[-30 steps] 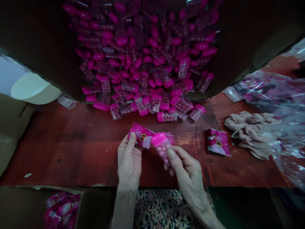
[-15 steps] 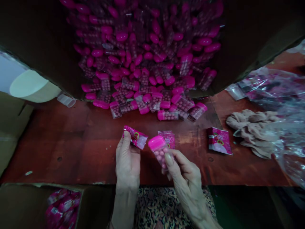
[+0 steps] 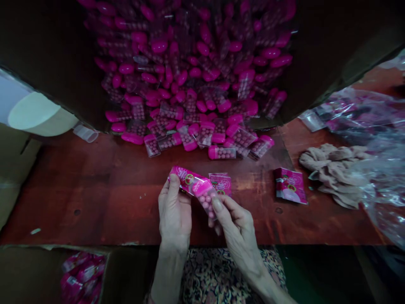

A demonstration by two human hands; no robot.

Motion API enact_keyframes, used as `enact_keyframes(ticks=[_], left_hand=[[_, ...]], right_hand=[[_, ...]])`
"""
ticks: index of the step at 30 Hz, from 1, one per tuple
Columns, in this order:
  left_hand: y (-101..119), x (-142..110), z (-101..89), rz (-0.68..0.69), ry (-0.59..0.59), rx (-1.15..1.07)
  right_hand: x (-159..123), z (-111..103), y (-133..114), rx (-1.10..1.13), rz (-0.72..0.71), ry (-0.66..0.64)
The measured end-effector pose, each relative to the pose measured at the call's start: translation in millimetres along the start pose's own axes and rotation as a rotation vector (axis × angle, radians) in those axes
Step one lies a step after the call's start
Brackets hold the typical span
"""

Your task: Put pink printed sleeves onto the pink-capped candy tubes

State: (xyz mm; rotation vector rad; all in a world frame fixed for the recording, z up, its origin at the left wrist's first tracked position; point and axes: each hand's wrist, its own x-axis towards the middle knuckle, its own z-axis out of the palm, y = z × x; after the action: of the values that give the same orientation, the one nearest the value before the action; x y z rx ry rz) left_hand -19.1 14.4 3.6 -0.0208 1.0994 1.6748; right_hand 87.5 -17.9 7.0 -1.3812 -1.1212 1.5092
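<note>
My left hand (image 3: 174, 207) is closed on a pink printed wrapper sleeve (image 3: 186, 178), thumb on top. Between the thumb and fingers of my right hand (image 3: 232, 217) is a small clear candy box (image 3: 206, 202) with a bright pink cap and round pink candies inside. The capped end of the box meets the open right end of the sleeve; how far it has entered is hard to tell. Behind the box, a few flat printed sleeves (image 3: 222, 184) lie on the table, partly hidden.
A large tipped carton (image 3: 319, 55) spills many pink-capped candy boxes (image 3: 190, 105) onto the red-brown table (image 3: 104, 181). To the right are folded sleeves (image 3: 290, 185), a beige cloth (image 3: 335, 173) and clear plastic bags (image 3: 382, 169). Wrapped packs (image 3: 84, 274) fill a lower-left box; a white tub (image 3: 41, 116) stands left.
My right hand has brought the candy box left and slightly down, against the sleeve's end. My left hand has shifted a little right with the sleeve. Before, the two were apart.
</note>
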Motion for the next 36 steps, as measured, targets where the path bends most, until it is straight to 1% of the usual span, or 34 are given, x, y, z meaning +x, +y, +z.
enact_keyframes(ticks=[3, 6, 10, 14, 18, 23, 24, 26, 28, 30, 33, 36], left_hand=[[-1.7, -3.0, 2.1, 0.016, -0.077, -0.006], [-4.1, -6.2, 5.3, -0.001, -0.124, 0.037], [-5.8, -5.5, 7.0, -0.055, -0.127, 0.089], [-4.5, -0.2, 3.8, -0.127, -0.144, 0.108], [-3.4, 1.8, 0.8, -0.125, -0.146, 0.132], [-5.3, -0.6, -0.6, -0.121, -0.144, 0.107], [-6.0, -1.4, -0.3, -0.119, -0.149, 0.105], [-7.6, -3.1, 1.0, -0.108, -0.175, 0.116], [-8.8, -5.0, 3.4, -0.088, -0.208, 0.133], [-8.9, -6.4, 5.9, -0.081, -0.228, 0.142], [-6.7, -7.0, 7.7, -0.115, -0.248, 0.143], [-4.2, -6.3, 7.0, -0.184, -0.275, 0.118]], right_hand=[[3.1, -0.1, -0.4, 0.030, 0.000, 0.071], [4.8, 0.2, 0.2, 0.060, -0.003, 0.094], [5.6, -1.0, 3.0, 0.061, -0.020, 0.052], [7.1, -6.3, 7.1, -0.039, -0.046, -0.023], [10.3, -12.7, 8.5, -0.120, -0.072, -0.046], [13.9, -15.2, 7.3, -0.021, -0.079, -0.094], [13.8, -14.1, 6.9, -0.005, -0.079, -0.086], [12.2, -11.0, 6.4, -0.006, -0.092, -0.026], [9.5, -7.8, 6.8, -0.055, -0.130, 0.056], [7.1, -6.3, 8.0, -0.134, -0.190, 0.101], [7.0, -8.6, 10.1, -0.225, -0.276, 0.074], [11.2, -13.2, 10.0, -0.210, -0.260, 0.001]])
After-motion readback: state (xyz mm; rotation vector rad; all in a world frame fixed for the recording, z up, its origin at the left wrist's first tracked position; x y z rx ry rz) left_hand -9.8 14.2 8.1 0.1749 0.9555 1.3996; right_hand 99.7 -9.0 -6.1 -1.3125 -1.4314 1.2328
